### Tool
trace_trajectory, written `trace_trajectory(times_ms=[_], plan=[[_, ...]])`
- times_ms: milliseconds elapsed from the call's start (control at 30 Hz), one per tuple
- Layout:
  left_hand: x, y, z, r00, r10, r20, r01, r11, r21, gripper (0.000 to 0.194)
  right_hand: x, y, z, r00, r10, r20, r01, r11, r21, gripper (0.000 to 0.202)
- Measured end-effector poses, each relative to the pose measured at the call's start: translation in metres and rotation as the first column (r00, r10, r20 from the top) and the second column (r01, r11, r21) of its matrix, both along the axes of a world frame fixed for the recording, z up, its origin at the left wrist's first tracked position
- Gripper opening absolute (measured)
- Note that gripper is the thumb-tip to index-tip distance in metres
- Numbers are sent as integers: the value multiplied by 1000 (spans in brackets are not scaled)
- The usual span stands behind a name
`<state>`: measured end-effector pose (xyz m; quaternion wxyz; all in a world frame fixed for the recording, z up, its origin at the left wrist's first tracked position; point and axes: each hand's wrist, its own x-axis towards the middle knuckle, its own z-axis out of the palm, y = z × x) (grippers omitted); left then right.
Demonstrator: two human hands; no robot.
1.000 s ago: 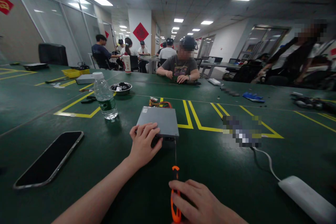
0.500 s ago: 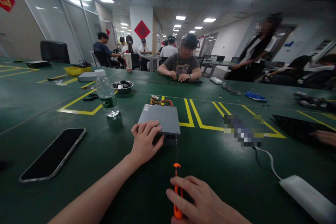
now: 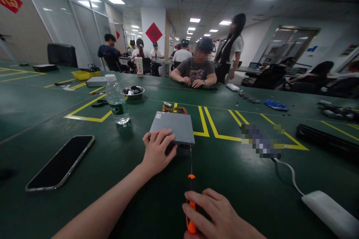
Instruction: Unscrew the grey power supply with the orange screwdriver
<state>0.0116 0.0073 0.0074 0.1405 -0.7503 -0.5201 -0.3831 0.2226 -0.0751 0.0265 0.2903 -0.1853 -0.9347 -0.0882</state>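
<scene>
A grey metal computer power supply (image 3: 179,125) lies flat on the green table, its bundle of coloured wires (image 3: 175,109) at the far side. My left hand (image 3: 158,150) grips its near left edge, fingers bent over the top and thumb at the near face. In my right hand (image 3: 214,213) is an orange and black screwdriver (image 3: 191,216), held by the handle between thumb and fingers. Its thin shaft points away from me to the near right corner of the power supply. The exact contact of the tip is too small to make out.
Left of the power supply stand a water bottle (image 3: 117,104) and a metal bowl (image 3: 132,92) of small parts; a phone (image 3: 61,162) lies nearer. To the right are a white power strip (image 3: 331,213) with its cable and a long black object (image 3: 325,138). Someone sits opposite.
The screwdriver handle has turned slightly in my right hand. My left hand stays on the power supply. A standing person has moved left; another person's hand has left the right edge.
</scene>
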Motion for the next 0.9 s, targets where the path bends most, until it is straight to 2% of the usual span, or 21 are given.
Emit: trace_trajectory(times_ms=[100,200,367,900], plan=[[0,0,0,1000,3,9,-3,1000,1,20,6,-1,0,998,10,-56,-8,999,31,27],[0,0,-1,1000,-5,8,5,1000,-4,20,9,-2,1,998,54,-32,-53,998,26,20],[-1,1,-2,1000,-9,10,9,1000,-1,22,0,1,1,995,99,-31,-100,995,-13,21],[-1,1,-2,1000,-17,13,17,1000,1,21,-3,2,-4,999,52,0,-52,999,3,26]])
